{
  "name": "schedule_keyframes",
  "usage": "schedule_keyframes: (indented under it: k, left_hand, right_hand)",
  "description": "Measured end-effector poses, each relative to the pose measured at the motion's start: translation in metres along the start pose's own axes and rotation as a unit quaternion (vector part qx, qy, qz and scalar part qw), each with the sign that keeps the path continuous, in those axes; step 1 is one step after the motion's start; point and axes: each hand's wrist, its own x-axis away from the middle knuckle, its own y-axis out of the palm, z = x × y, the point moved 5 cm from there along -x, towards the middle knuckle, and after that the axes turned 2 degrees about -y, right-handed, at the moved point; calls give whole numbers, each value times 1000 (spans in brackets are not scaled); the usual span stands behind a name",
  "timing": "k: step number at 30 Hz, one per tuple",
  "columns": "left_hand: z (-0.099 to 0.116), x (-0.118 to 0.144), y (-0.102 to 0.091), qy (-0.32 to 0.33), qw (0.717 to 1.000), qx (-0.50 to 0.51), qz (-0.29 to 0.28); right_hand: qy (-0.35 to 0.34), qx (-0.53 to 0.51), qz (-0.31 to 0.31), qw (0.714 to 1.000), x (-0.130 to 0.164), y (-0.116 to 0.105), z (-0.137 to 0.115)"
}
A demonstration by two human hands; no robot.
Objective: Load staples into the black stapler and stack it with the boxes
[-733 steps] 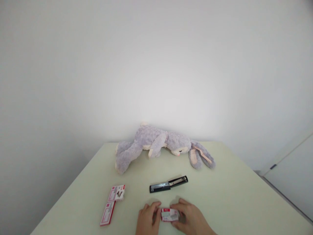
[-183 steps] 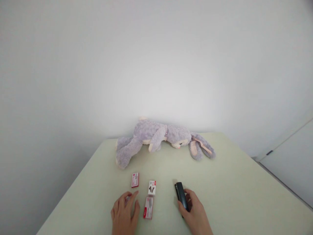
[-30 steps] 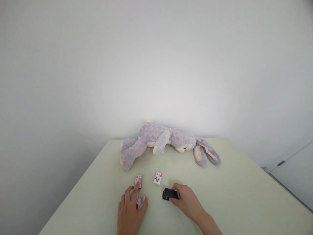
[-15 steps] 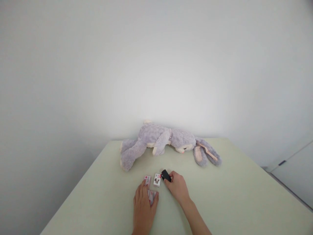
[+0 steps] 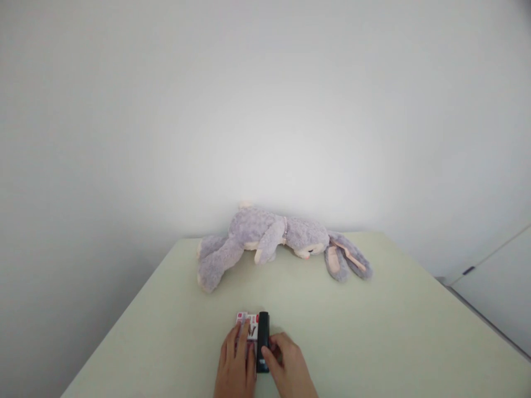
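Observation:
Small white cardboard boxes with red and pink print sit in a tight group at the table's near middle. One small box (image 5: 253, 329) bears a picture of a dark item; a pink-marked box (image 5: 241, 316) is beside it. My left hand (image 5: 236, 359) lies over the group, its fingers and thumb gripping the boxes and hiding most of them. A black stapler (image 5: 263, 331) lies lengthwise along the right side of the boxes. With thumb and fingers, my right hand (image 5: 287, 362) holds the stapler at its nearer half.
On its side along the back of the pale green table (image 5: 352, 331) lies a grey plush rabbit (image 5: 257, 226), ears to the right. A white wall (image 5: 265, 110) rises directly behind. A white panel with a dark handle (image 5: 468, 270) is at far right.
My right hand has brought the stapler left and nearer, turning it lengthwise against the boxes. The loose picture box now sits close against the others, and my left hand has shifted nearer.

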Motion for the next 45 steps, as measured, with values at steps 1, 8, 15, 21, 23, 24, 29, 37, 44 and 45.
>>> schedule_keyframes:
  k: [1, 8, 15, 21, 23, 24, 29, 37, 44, 45]
  left_hand:
    - [-6, 4, -4, -7, 1000, -6, 7]
    - [-65, -3, -43, -70, 996, -47, 3]
    - [-126, -17, -65, -43, 996, -80, 5]
    - [-108, -14, -95, -87, 987, -107, 80]
    - [-82, -8, -102, -92, 982, -95, 136]
    - [-68, -5, -99, -91, 981, -85, 150]
    - [13, 5, -19, 66, 997, -24, -10]
    - [45, 13, 51, 90, 984, -114, -102]
    - [52, 15, 47, 50, 992, -107, -38]
    - [53, 15, 46, 54, 992, -107, -41]
  right_hand:
    - [-2, -8, -6, 1000, 2, 7, -3]
    - [-22, -25, -32, 999, -21, 62, -31]
    - [-30, -5, -37, 999, -45, 111, -54]
    - [-46, 5, -7, 999, -25, 84, -38]
    - [-59, 59, 25, 996, -12, 54, -15]
    - [-64, 93, 38, 993, -4, 38, 0]
    - [-36, 243, 37, 969, 34, -30, 79]
    - [-43, 324, 52, 944, 51, -46, 96]
    - [-22, 324, 130, 937, 53, -40, 91]
    - [-15, 318, 119, 940, 52, -41, 88]
